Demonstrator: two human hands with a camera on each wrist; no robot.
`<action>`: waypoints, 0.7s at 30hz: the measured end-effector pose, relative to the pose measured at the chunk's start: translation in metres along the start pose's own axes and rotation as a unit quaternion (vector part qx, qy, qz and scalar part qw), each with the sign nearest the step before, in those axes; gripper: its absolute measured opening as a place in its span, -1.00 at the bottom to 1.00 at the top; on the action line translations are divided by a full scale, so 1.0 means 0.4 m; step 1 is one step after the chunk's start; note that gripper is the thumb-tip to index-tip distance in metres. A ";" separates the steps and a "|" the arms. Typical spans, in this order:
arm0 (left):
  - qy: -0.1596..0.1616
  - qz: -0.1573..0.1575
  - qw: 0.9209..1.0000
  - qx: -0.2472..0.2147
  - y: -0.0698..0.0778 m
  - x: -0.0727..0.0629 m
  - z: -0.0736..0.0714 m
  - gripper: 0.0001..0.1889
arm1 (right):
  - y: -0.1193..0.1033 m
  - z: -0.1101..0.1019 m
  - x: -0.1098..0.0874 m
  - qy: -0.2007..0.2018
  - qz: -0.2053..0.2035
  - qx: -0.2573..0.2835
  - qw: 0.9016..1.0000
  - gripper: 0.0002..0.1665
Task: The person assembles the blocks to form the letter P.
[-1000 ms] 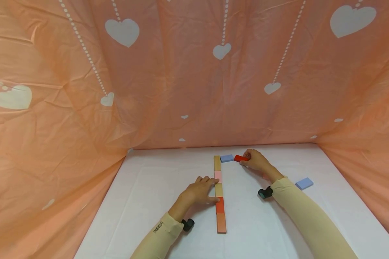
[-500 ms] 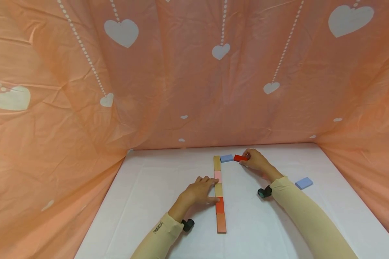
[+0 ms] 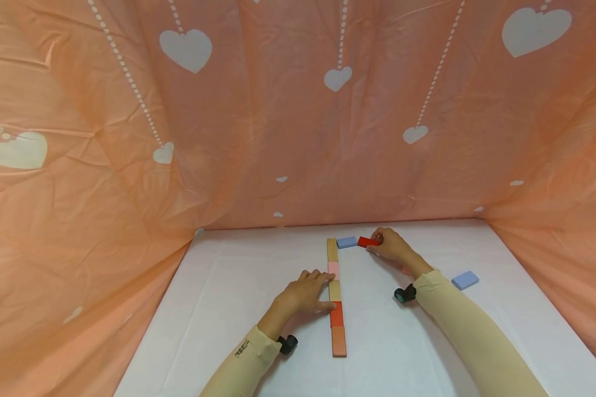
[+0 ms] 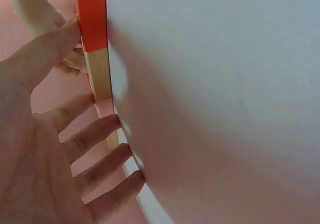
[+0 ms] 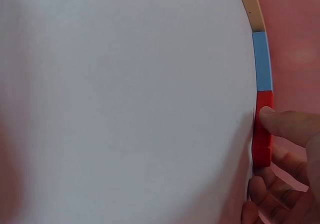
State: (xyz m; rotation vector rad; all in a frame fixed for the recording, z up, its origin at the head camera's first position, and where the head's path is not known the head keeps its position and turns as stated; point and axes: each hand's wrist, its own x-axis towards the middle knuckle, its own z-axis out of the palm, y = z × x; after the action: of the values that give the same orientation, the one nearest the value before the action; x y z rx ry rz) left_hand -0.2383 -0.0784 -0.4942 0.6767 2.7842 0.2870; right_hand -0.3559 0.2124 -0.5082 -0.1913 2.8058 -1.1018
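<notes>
My right hand (image 3: 396, 249) pinches a flat red block (image 3: 366, 242) between thumb and fingers at the far side of the table. In the right wrist view its left end meets a blue block (image 5: 263, 61). That blue block adjoins the top of a straight column: a wooden block (image 3: 332, 250), a pink block (image 3: 333, 268), another wooden block (image 3: 335, 290), an orange-red block (image 3: 336, 315) and a brown-orange block (image 3: 339, 343). My left hand (image 3: 304, 292) lies spread along the column's left side. Its thumb touches the orange-red block and its index finger reaches the pink one.
Another blue block (image 3: 465, 280) lies alone to the right, beside my right sleeve. A pinkish piece (image 3: 406, 271) is mostly hidden under my right wrist. White cloth covers the table (image 3: 238, 264); an orange curtain (image 3: 258, 138) with hearts hangs behind it.
</notes>
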 end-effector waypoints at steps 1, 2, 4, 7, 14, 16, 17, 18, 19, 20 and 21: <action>0.000 0.000 1.000 0.000 0.000 0.000 0.000 -0.14 | 0.000 0.000 0.000 -0.001 0.000 0.001 1.000 -0.58; 0.000 0.000 1.000 -0.002 0.001 0.000 0.000 -0.14 | 0.001 0.000 0.000 -0.002 0.000 0.002 1.000 -0.57; 0.000 -0.001 1.000 -0.002 0.000 0.002 0.001 -0.14 | 0.003 -0.002 -0.001 -0.006 -0.002 0.003 1.000 -0.54; 0.000 0.000 1.000 -0.002 0.001 0.002 0.001 -0.15 | 0.008 -0.007 -0.002 -0.012 -0.017 -0.002 1.000 -0.52; 0.001 0.005 1.000 0.006 0.004 -0.001 -0.003 -0.15 | 0.026 -0.043 -0.021 -0.014 -0.045 0.003 0.999 -0.55; 0.002 0.005 1.000 0.007 0.005 -0.002 -0.004 -0.15 | 0.030 -0.058 -0.035 -0.017 -0.038 0.021 0.999 -0.54; 0.002 0.005 1.000 0.007 0.004 -0.001 -0.003 -0.15 | 0.032 -0.065 -0.042 -0.018 -0.030 0.030 0.999 -0.54; 0.001 0.004 1.000 0.006 0.003 -0.002 -0.003 -0.15 | 0.033 -0.073 -0.048 -0.019 -0.022 0.038 0.999 -0.54; 0.001 0.004 1.000 0.006 0.002 -0.002 -0.003 -0.15 | 0.035 -0.080 -0.055 -0.021 -0.016 0.050 0.998 -0.54; 0.000 0.003 1.000 0.004 0.002 -0.002 -0.003 -0.15 | 0.036 -0.088 -0.061 -0.021 -0.014 0.055 0.998 -0.54; 0.000 0.003 1.000 0.003 0.001 -0.003 -0.004 -0.15 | 0.040 -0.095 -0.066 -0.021 -0.019 0.051 0.998 -0.54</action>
State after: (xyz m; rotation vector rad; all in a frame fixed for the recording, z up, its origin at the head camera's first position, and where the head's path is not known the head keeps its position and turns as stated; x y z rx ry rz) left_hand -0.2375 -0.0788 -0.4924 0.6868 2.7849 0.2796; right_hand -0.3370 0.2536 -0.4896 -0.2570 2.7127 -1.2299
